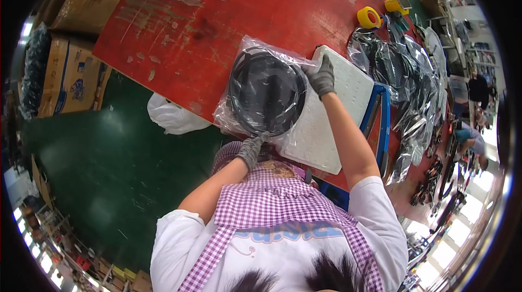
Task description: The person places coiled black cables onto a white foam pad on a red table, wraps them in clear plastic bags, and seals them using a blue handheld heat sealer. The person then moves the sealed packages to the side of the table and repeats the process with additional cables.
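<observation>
A clear plastic bag [223,115] holds a black coil [266,93], wound in a wide ring like a cable or hose. It lies at the near edge of the red table and partly overlaps a white foam slab [340,112]. My left hand [251,151], in a grey glove, is closed on the bag's near edge. At the bag's far right side, my gloved right hand [322,77] pinches its edge above the slab. The plastic hides part of the fingertips of both hands.
Several bagged black coils [402,69] are heaped at the right of the red table [179,25]. Two yellow tape rolls [370,17] stand beyond them. A blue frame [383,128] is beside the slab. White sacking [171,115] hangs below the left table edge; cardboard boxes [76,77] stand far left.
</observation>
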Available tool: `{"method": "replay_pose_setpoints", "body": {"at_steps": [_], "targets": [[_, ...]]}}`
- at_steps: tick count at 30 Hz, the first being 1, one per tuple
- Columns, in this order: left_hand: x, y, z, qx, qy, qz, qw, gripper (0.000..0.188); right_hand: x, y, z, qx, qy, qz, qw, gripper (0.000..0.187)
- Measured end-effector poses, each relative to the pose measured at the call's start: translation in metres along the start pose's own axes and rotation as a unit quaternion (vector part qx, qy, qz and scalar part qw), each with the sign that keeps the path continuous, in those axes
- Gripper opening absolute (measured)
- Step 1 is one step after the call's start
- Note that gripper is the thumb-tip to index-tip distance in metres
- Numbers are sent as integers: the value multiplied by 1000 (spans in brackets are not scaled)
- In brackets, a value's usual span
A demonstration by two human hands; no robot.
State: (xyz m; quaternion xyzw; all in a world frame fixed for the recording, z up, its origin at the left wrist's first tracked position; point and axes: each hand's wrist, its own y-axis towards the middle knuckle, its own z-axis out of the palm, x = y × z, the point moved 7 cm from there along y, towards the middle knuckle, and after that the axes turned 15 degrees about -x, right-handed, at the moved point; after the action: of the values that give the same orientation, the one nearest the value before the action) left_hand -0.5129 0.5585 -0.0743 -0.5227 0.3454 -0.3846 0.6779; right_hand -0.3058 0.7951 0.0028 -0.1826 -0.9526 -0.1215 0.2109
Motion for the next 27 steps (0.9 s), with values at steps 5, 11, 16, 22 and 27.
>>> {"method": "replay_pose_setpoints", "body": {"at_steps": [5,11,16,22,27], "targets": [[-1,6,-9,-57,-41,46,996,50,12,15,57,325,-17,-23,945,81],[15,105,-37,157,72,214,961,44,11,-28,95,571,113,192,790,61],[-45,75,-32,131,-96,184,969,34,5,-46,132,573,360,290,677,57],[-166,43,-66,133,-226,154,953,35,78,-10,188,464,352,222,782,58],[-312,6,-73,141,-195,202,949,39,176,44,256,409,455,227,758,62]]}}
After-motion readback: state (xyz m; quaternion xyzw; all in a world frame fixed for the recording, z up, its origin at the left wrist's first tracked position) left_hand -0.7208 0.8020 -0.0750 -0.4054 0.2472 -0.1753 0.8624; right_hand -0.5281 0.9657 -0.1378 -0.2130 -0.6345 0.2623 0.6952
